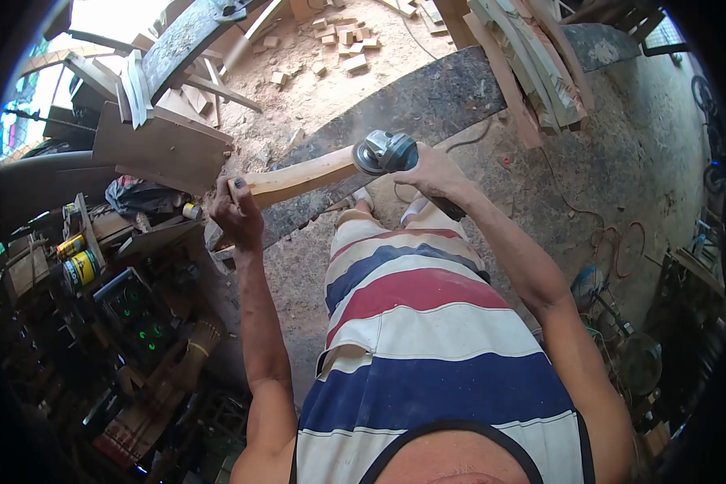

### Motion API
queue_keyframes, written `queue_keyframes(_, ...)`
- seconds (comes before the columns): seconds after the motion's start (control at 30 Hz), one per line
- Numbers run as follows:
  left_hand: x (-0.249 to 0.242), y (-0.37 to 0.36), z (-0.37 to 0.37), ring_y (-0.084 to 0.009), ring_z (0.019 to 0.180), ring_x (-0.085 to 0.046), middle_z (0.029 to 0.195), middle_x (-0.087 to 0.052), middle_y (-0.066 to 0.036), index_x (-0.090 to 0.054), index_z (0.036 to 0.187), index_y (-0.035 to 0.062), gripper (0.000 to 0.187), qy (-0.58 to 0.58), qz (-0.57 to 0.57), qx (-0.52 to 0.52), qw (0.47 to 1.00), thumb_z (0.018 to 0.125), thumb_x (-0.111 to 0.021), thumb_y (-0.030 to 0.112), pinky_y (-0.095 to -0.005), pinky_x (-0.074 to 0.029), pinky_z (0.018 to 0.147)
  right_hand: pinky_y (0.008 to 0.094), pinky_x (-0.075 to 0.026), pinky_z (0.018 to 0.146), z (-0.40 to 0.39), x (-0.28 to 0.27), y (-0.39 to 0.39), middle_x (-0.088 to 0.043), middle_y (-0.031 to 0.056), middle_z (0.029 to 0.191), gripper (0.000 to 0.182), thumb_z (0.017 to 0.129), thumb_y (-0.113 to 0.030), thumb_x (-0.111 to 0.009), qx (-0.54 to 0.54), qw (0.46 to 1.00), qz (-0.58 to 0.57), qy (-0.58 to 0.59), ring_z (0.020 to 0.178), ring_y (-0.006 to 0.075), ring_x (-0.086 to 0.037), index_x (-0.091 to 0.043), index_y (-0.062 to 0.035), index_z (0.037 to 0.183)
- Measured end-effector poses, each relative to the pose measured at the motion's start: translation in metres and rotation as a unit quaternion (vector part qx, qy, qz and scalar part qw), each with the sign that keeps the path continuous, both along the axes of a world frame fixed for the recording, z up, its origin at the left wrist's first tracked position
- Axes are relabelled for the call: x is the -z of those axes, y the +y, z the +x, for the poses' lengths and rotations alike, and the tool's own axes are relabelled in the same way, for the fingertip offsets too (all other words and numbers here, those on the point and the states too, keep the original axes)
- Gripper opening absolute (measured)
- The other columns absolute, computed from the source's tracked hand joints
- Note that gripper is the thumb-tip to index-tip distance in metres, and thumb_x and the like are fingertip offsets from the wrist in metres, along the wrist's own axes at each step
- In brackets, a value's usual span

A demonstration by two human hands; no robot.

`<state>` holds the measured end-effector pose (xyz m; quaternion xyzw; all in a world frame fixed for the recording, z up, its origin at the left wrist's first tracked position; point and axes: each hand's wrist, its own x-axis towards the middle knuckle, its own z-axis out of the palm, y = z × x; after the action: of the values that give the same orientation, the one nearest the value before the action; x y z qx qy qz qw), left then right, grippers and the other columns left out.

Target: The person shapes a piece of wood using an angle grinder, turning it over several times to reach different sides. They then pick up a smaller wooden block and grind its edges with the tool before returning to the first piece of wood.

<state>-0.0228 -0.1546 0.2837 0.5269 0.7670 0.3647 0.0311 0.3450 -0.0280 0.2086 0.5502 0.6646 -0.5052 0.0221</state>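
Note:
My right hand (440, 176) is wrapped round an angle grinder (389, 152) with a silver head and a dark teal body. The disc end of the grinder sits right at the right end of a curved piece of wood (306, 176). Closed on the left end of that piece is my left hand (238, 208), thumb on top. The wood spans between both hands, over a long dark bench plank (427, 89). My fingers under the wood are partly hidden.
Small wood offcuts (347, 44) lie on the sawdust-covered floor. Long curved boards (532, 64) rest across the plank at upper right. Stacked boards (161, 145) stand left of my left hand. A cord (573, 206) trails over the floor at right.

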Motion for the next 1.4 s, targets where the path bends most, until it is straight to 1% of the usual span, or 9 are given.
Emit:
queue_keyframes(0.17,0.008,-0.006,-0.009,-0.0382,0.067,-0.064,0.072,-0.059,-0.018,-0.063,0.089,0.0024,0.044,-0.01,-0.013,-0.004,1.0,0.11,-0.054,0.04,-0.048,-0.046,0.064,0.0481,-0.061,0.091,0.023,0.026,0.011,-0.08,0.0287,0.111,0.069,0.08,-0.047,-0.085,0.022,0.998,-0.041,-0.044,0.103,0.0433,-0.079,-0.074,0.0051,0.124)
queue_keyframes(0.37,-0.004,-0.003,0.005,-0.0403,0.066,-0.058,0.073,-0.056,-0.021,-0.061,0.089,0.0015,0.038,0.022,0.036,0.026,0.999,0.108,-0.053,0.034,-0.0503,-0.043,0.064,0.0444,-0.059,0.094,-0.021,-0.047,0.003,-0.08,0.0218,0.106,0.057,0.084,-0.042,-0.084,0.02,0.979,-0.147,0.136,0.098,0.0341,-0.077,-0.076,0.0021,0.12)
queue_keyframes(0.4,-0.005,-0.001,0.01,-0.0411,0.064,-0.057,0.072,-0.054,-0.022,-0.06,0.09,0.0014,0.037,0.019,0.046,0.02,0.999,0.108,-0.052,0.033,-0.0511,-0.042,0.063,0.0399,-0.057,0.085,-0.031,-0.04,-0.007,-0.076,0.0125,0.094,0.043,0.088,-0.031,-0.085,0.036,0.98,-0.107,0.163,0.088,0.0234,-0.071,-0.075,0.002,0.113)
queue_keyframes(0.5,-0.008,0.003,0.009,-0.0414,0.062,-0.055,0.07,-0.052,-0.023,-0.058,0.089,0.0012,0.036,-0.005,0.023,0.016,1.0,0.107,-0.05,0.031,-0.0514,-0.042,0.061,0.0402,-0.056,0.091,-0.061,-0.073,-0.017,-0.075,0.015,0.101,0.047,0.088,-0.029,-0.085,0.024,0.976,-0.008,0.215,0.095,0.0251,-0.071,-0.073,0.004,0.118)
queue_keyframes(0.63,-0.006,0.004,0.009,-0.0414,0.061,-0.055,0.07,-0.052,-0.024,-0.056,0.087,0.0007,0.036,-0.029,0.016,0.022,0.999,0.107,-0.049,0.031,-0.0513,-0.043,0.061,0.044,-0.057,0.096,-0.087,-0.084,-0.017,-0.076,0.0192,0.11,0.058,0.08,-0.036,-0.087,-0.027,0.961,-0.083,0.264,0.1,0.032,-0.073,-0.072,0.0012,0.123)
queue_keyframes(0.93,-0.012,0.002,0.009,-0.0408,0.064,-0.059,0.07,-0.057,-0.022,-0.059,0.085,-0.0007,0.042,-0.037,0.012,0.003,0.999,0.109,-0.048,0.032,-0.0498,-0.045,0.063,0.0449,-0.058,0.102,-0.069,-0.074,-0.017,-0.078,0.0224,0.119,0.071,0.081,-0.037,-0.089,-0.002,0.983,-0.001,0.181,0.109,0.0407,-0.075,-0.067,-0.0023,0.139)
queue_keyframes(1.03,0.013,-0.008,-0.008,-0.0404,0.064,-0.061,0.077,-0.064,-0.023,-0.062,0.098,-0.0014,0.03,0.018,0.046,0.031,0.998,0.111,-0.052,0.024,-0.0491,-0.045,0.061,0.0449,-0.059,0.103,-0.056,-0.056,-0.017,-0.077,0.023,0.124,0.076,0.083,-0.039,-0.089,-0.012,0.991,-0.026,0.132,0.11,0.0413,-0.075,-0.063,-0.0019,0.144)
queue_keyframes(1.17,0.046,-0.024,-0.033,-0.0412,0.075,-0.066,0.098,-0.072,-0.027,-0.06,0.121,0.0002,0.014,0.33,0.138,0.067,0.931,0.11,-0.057,0.009,-0.0505,-0.047,0.069,0.0422,-0.059,0.094,-0.051,-0.045,-0.019,-0.079,0.0221,0.112,0.064,0.085,-0.039,-0.088,-0.006,0.988,-0.048,0.146,0.101,0.0366,-0.076,-0.07,0.0007,0.132)
queue_keyframes(1.4,0.048,-0.034,-0.025,-0.0423,0.077,-0.061,0.107,-0.072,-0.026,-0.056,0.125,0.001,0.015,0.259,0.07,0.055,0.962,0.111,-0.054,0.003,-0.053,-0.044,0.077,0.0367,-0.057,0.082,-0.097,-0.084,-0.015,-0.075,0.0124,0.09,0.043,0.086,-0.035,-0.085,-0.023,0.953,-0.139,0.269,0.084,0.0196,-0.07,-0.076,0.0026,0.105)
